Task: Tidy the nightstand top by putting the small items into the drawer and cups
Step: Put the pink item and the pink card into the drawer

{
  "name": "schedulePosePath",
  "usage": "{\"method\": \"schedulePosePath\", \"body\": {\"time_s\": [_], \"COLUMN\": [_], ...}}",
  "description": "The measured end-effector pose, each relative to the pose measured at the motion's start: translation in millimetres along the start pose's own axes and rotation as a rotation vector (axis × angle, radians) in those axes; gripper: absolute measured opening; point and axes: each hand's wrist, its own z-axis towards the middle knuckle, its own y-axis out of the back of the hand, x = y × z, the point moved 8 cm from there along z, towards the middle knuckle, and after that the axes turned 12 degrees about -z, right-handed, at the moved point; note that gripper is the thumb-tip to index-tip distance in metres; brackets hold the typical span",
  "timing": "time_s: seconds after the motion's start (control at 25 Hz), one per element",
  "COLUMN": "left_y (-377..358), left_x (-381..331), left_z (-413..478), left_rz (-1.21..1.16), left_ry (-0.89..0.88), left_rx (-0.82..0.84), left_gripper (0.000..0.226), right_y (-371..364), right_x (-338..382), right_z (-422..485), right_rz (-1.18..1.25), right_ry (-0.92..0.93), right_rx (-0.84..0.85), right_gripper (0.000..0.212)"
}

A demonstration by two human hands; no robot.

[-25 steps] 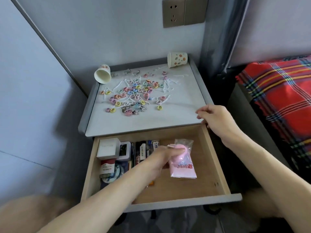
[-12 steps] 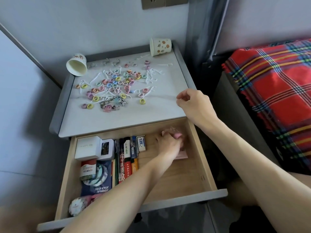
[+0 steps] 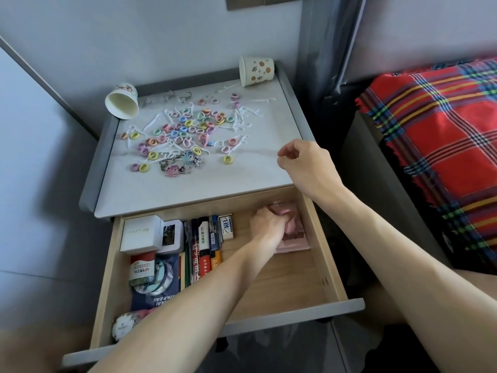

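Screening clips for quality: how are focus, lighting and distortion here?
Head view: soft daylight, no glare on the nightstand top, a soft shadow on the wall left of it. Head view: coloured rings, drawer contents and the left hand gripping the pink packet are sharp; the bottom-left corner is blurred. Head view: wall edges splay outward, wide-angle.

Matt pale-wood drawer (image 3: pixel 317 254), smooth marbled nightstand top (image 3: pixel 258 168) (grey rim), paper cups (image 3: pixel 256 70), glossy plastic rings (image 3: pixel 188 130).
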Motion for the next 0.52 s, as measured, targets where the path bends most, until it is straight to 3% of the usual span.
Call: {"method": "schedulePosePath", "body": {"time_s": [0.12,0.24,0.44,0.52], "left_y": [5.2,10.5,34.5,56.3], "left_x": [-0.4,-4.0,-23.9,-29.8], "left_z": [-2.9,-8.3,-18.4,-22.6], "left_rz": [-0.028,-0.045,-0.015,0.050], "left_ry": [0.045,0.058,-0.032,0.014], "left_rx": [-0.006,0.025,0.198,0.286], "left_gripper": [0.056,0.052,0.028,0.022], "right_y": [-2.6,-4.9,-10.1,-12.7], "right_x": [0.5,2.7,11.3,14.6], "right_z": [-0.3,-0.1,0.6,0.2], "right_rz": [-0.004,-0.009,-0.012,-0.013], "right_ry": [0.006,0.007,0.024,0.036], "right_rx": [0.008,0.022,0.047,0.064], "right_gripper": [0.016,0.014,0.013,0.013]}}
